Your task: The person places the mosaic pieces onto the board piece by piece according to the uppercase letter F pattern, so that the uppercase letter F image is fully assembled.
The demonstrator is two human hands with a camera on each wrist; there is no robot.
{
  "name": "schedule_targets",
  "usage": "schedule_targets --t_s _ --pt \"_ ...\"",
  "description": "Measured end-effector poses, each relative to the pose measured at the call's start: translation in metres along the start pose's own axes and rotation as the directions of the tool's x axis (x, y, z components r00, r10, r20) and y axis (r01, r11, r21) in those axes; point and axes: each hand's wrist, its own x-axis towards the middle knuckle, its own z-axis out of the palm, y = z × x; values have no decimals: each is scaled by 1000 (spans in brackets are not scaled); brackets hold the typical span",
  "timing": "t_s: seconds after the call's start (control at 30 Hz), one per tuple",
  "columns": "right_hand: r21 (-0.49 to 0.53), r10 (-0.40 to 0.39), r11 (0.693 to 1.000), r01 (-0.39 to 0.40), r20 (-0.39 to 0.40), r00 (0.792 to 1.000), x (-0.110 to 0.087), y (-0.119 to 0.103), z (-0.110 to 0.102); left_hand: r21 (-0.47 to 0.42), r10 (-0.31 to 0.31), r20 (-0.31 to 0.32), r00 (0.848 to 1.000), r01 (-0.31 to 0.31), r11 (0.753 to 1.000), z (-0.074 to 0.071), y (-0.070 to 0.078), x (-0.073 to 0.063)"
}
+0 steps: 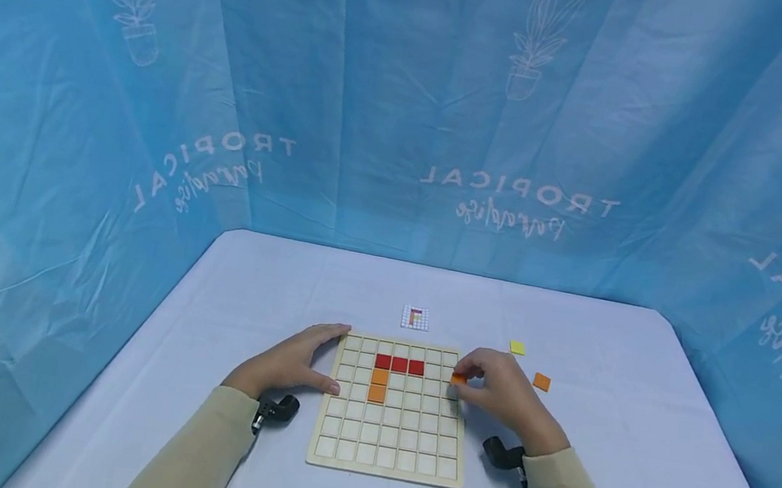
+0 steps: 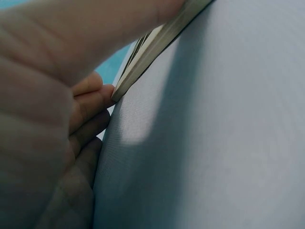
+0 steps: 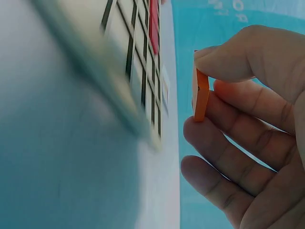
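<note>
Orange tile (image 1: 459, 379): right of centre in the head view, over the board's right edge; the right wrist view shows it nearly edge-on and raised clear of the board.
Right grip (image 1: 501, 391): pinching that tile between thumb and fingertips.
Left grip (image 1: 290, 362): released, holding no tile; fingers and thumb spread, touching the board's left edge.
Steady placing: best, I judge, to keep the tile flat, line its sides up with the ridges and lower it straight down, while light pressure on the left edge stops the board sliding.
Tile to grip: at the fingertips of the right grip, thumb on one end, fingers opposite, palm apart from it.
Board (image 1: 380, 434): lower centre, on the white surface (image 1: 604, 343); three red tiles (image 1: 399, 364) in a row, two orange squares (image 1: 378, 385) below the leftmost.
Nearby: grid card (image 1: 415, 318) above the board; yellow tile (image 1: 516, 347) and loose orange piece (image 1: 541, 381) right of centre.
</note>
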Motion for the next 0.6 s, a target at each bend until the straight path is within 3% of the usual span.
schedule_targets --t_s 0.27,0.6 --pt "46 -74 996 72 53 996 15 -23 15 4 19 0 1000 -19 1000 -1 -1 1" --pt "55 -149 988 143 115 982 26 -44 34 5 -1 8 1000 1 1000 -1 -1 1"
